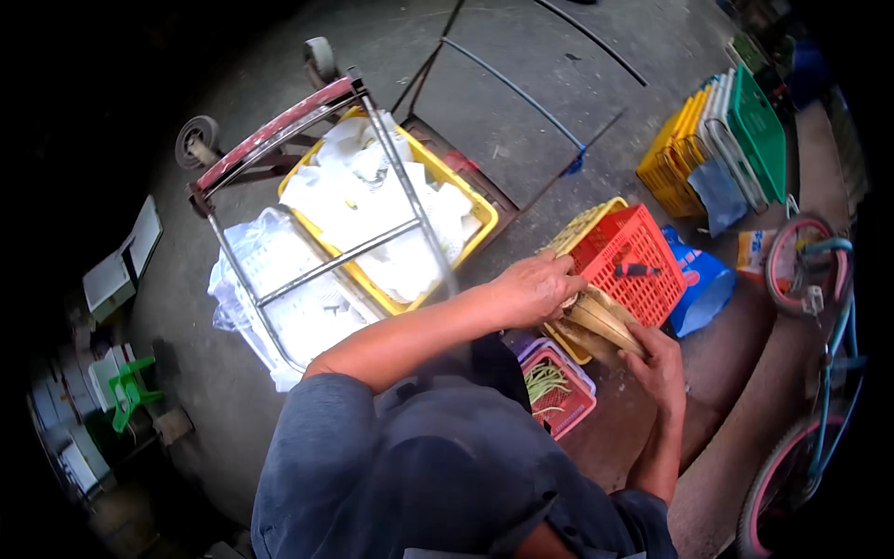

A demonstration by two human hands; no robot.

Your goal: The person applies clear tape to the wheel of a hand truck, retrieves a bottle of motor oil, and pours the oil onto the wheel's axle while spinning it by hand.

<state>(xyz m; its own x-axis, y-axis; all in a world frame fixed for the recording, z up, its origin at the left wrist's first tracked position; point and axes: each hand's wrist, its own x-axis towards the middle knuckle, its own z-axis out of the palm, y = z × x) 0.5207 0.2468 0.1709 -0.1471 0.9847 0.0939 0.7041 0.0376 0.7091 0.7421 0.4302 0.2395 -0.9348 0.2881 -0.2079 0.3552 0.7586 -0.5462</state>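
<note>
My left hand point(533, 291) is closed on the upper end of a tan, creased, folded-looking piece point(601, 319); I cannot make out its kind. At the lower end, the fingers of my right hand point(659, 365) are wrapped around its edge. The piece is held in front of a red plastic basket point(659, 296), which sits tilted against a yellow basket point(589, 224). A small red-and-black tool point(637, 270) shows at the red basket's side. Below my hands, a pink basket point(579, 410) holds long green beans point(546, 384).
At left stands a metal-framed cart point(279, 135) with a yellow crate point(482, 220) full of white bags. A blue bag point(700, 289) lies right of the red basket. Stacked crates point(754, 126) stand at far right, and a bicycle point(833, 373) at the right edge. A green stool point(133, 393) is far left.
</note>
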